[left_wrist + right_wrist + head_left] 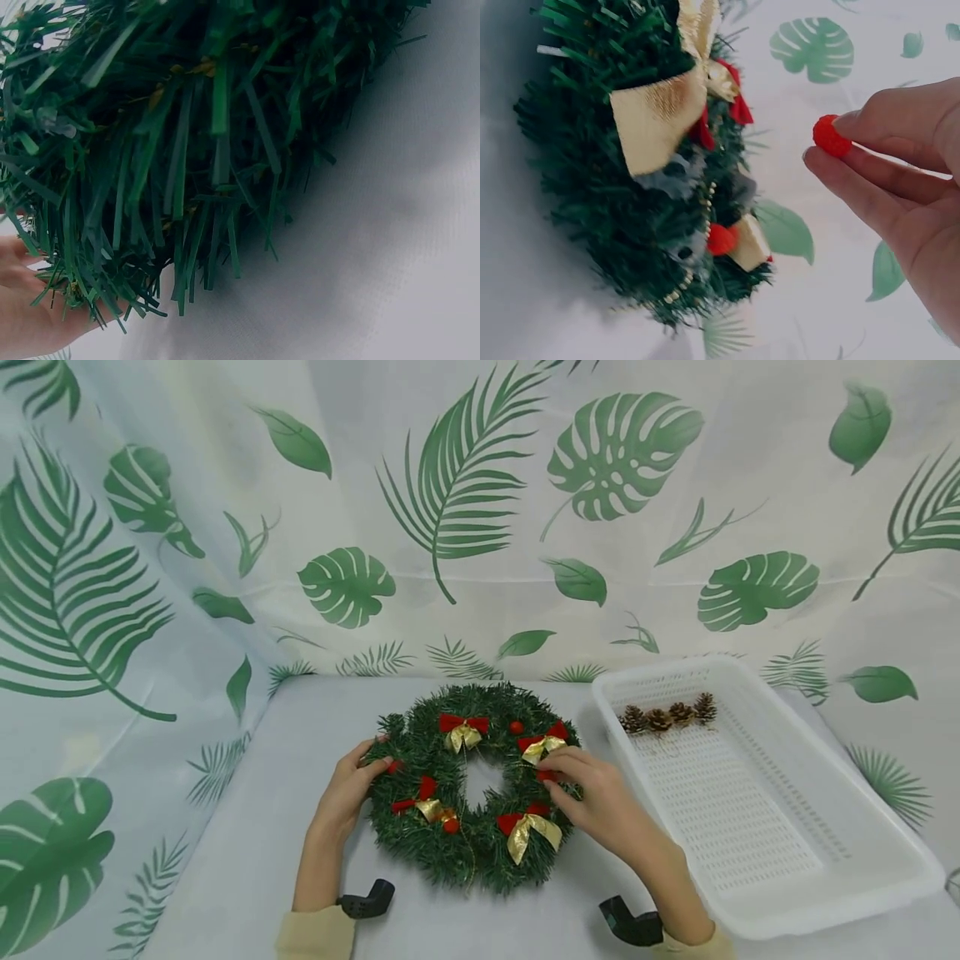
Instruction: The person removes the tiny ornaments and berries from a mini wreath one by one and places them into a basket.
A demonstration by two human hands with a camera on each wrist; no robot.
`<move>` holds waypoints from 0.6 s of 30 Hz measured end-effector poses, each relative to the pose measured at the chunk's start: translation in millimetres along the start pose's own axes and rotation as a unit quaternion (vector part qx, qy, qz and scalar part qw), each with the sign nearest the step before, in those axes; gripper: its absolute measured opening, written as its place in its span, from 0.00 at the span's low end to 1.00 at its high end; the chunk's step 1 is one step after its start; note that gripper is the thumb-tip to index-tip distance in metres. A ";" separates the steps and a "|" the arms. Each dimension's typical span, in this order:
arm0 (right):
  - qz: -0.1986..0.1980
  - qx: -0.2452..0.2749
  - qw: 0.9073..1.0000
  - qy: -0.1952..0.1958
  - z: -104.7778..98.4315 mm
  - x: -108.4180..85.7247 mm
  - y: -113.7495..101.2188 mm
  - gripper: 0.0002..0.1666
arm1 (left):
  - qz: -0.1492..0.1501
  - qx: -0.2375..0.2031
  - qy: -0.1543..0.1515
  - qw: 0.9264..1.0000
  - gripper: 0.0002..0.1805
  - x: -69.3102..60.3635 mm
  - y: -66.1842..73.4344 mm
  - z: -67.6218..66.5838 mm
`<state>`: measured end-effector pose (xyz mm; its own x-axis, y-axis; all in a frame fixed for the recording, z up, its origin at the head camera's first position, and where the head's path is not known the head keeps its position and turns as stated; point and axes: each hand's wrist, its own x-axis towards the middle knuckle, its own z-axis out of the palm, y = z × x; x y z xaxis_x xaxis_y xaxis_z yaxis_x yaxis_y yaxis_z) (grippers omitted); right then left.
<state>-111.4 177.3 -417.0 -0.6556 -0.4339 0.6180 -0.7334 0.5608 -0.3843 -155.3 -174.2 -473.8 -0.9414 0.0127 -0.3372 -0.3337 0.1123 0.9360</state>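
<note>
Head view: the green wreath [427, 858], taken as the reference, lies on the pale tabletop [225, 860] between both hands. The left hand [348, 789] is at the wreath's left edge, thumb on top and the other fingers largely hidden, gripping the rim. The right hand [603, 797], over the wreath's right side, pinches a small red ball [547, 776] just below the upper-right bow [543, 747]. Three more red-and-gold bows [533, 839] sit on the wreath. To the wreath's right stands a white basket [832, 920], with pine cones [659, 719] in a row at its far end. Behind the wreath hangs a leaf-print curtain [495, 393]. Left wrist view: the wreath's needles cover most of the left hand; the fingertips' closure cannot be told from this angle. Right wrist view: the right thumb and fingers grasp the red ball, which appears beside the wreath with a visible gap; a gold bead string [711, 201] runs along the wreath.
</note>
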 end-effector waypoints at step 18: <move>0.006 -0.067 0.998 0.002 -43.8 -5.7 -5.8 0.20 | 0.002 0.000 -0.005 1.000 0.40 -0.7 1.5 2.5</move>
<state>-95.5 207.4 -388.2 -0.6628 -0.4237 0.6174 -0.6950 0.6550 -0.2965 -155.0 -171.6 -472.5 -0.9422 0.0228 -0.3344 -0.3300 0.1125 0.9373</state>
